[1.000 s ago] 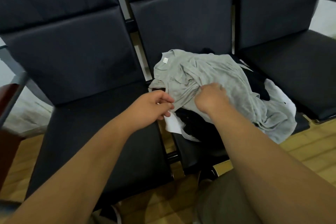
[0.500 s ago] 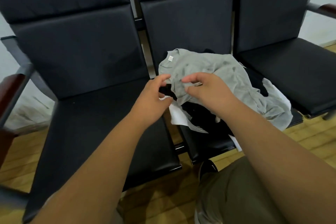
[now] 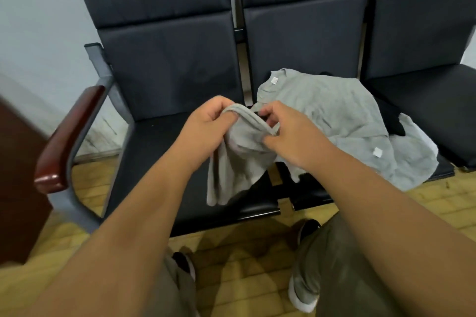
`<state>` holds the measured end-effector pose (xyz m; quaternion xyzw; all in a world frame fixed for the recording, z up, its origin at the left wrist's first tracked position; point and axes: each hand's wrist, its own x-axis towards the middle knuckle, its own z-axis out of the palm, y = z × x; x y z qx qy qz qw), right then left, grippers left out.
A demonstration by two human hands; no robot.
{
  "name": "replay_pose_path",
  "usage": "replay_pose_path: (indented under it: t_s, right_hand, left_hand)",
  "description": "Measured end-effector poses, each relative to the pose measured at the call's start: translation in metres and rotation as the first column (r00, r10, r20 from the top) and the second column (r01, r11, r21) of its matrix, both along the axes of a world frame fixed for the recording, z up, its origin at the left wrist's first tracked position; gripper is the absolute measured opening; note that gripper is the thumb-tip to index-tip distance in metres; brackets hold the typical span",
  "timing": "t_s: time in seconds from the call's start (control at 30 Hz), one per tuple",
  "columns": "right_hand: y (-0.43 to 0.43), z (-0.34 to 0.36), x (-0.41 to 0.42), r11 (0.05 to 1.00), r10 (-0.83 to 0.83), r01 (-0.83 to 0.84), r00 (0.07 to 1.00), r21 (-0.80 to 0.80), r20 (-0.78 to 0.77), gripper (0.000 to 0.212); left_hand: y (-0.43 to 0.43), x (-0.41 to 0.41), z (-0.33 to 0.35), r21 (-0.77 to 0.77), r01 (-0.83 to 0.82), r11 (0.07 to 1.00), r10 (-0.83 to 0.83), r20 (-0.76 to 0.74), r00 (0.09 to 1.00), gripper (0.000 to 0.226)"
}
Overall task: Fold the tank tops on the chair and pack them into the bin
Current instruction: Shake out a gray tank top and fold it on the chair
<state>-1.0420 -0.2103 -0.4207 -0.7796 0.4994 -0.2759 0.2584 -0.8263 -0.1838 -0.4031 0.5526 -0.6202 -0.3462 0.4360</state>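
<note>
One grey top (image 3: 231, 162) hung from left hand (image 3: 206, 123) and right hand (image 3: 291, 134), both clutching its straps (image 3: 247, 116); more grey cloth (image 3: 334, 110), one black piece (image 3: 391, 121) and one white piece (image 3: 425, 141) lay heaped on the middle seat (image 3: 316, 188).

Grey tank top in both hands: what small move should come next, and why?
Probably draw the hands apart to spread it. The left hand and right hand both grip the straps of the grey tank top close together, so its body hangs bunched above the seat, not yet flat for folding.
</note>
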Motion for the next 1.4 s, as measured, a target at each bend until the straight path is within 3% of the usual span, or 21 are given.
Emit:
replay_pose_path:
  t_s: [0.1,0.2,0.3,0.47,0.63,0.83,0.9,0.93,1.0,1.03,1.07,1.17,1.23,1.3,1.4]
  right_hand:
    - [-0.004,-0.002,0.006,0.990,-0.138,0.133,0.971,-0.039,-0.193,0.011]
    - [-0.003,0.000,0.015,0.980,-0.194,0.199,0.968,0.014,-0.158,0.016]
    - [0.002,0.006,0.028,0.961,-0.199,0.184,0.978,0.205,0.056,0.033]
    - [0.008,0.016,0.049,0.952,-0.191,0.074,0.903,0.298,0.384,0.019]
    - [0.007,0.024,0.068,0.887,-0.249,-0.091,0.731,0.452,0.636,0.028]
    - [-0.017,0.015,0.085,0.844,-0.407,-0.126,0.480,0.521,0.777,0.032]
    - [-0.029,0.011,0.082,0.840,-0.469,0.035,0.549,0.541,0.692,0.027]
    - [-0.034,0.008,0.080,0.851,-0.465,0.146,0.657,0.504,0.594,0.021]
    - [-0.047,-0.004,0.077,0.889,-0.407,0.300,0.865,0.347,0.295,0.016]
    - [-0.052,-0.010,0.079,0.901,-0.378,0.327,0.914,0.286,0.147,0.011]
    - [-0.054,-0.013,0.081,0.905,-0.347,0.322,0.937,0.279,0.044,0.022]
    - [-0.059,-0.026,0.091,0.962,-0.067,0.061,0.998,0.268,0.015,0.083]
    - [-0.050,-0.027,0.102,0.932,0.216,-0.226,0.974,0.282,0.069,0.091]
    - [-0.039,-0.026,0.111,0.863,0.365,-0.390,0.921,0.323,0.137,0.080]
    - [-0.035,-0.025,0.115,0.879,0.352,-0.395,0.915,0.265,0.196,0.029]
  left_hand:
    - [0.020,0.020,0.015,-0.096,-0.159,0.983,0.151,-0.092,0.984,0.012]
    - [0.040,0.046,0.022,-0.155,-0.273,0.949,0.270,-0.043,0.962,0.011]
    - [0.052,0.078,0.016,-0.141,-0.380,0.914,0.391,0.060,0.919,0.011]
    - [0.053,0.120,-0.001,-0.054,-0.485,0.873,0.488,0.123,0.864,0.013]
    - [0.039,0.160,-0.027,-0.050,-0.373,0.926,0.355,0.447,0.821,0.008]
    - [0.019,0.188,-0.050,0.225,-0.418,0.880,0.115,0.753,0.647,0.016]
    - [0.017,0.189,-0.048,0.264,-0.426,0.865,0.119,0.718,0.686,0.021]
    - [0.015,0.188,-0.047,0.265,-0.417,0.869,0.153,0.658,0.737,0.023]
    - [0.014,0.179,-0.039,0.228,-0.381,0.896,0.220,0.518,0.827,0.025]
    - [0.015,0.170,-0.033,0.213,-0.356,0.910,0.228,0.460,0.858,0.025]
    - [0.016,0.161,-0.029,0.207,-0.319,0.925,0.215,0.407,0.888,0.025]
    - [0.020,0.130,-0.019,0.215,-0.163,0.963,0.099,0.284,0.954,0.021]
    - [0.022,0.114,-0.016,0.221,-0.065,0.973,0.004,0.268,0.964,0.018]
    - [0.021,0.105,-0.014,0.212,-0.006,0.977,-0.056,0.284,0.957,0.018]
    - [0.021,0.103,-0.011,0.215,0.004,0.977,-0.056,0.238,0.970,0.010]
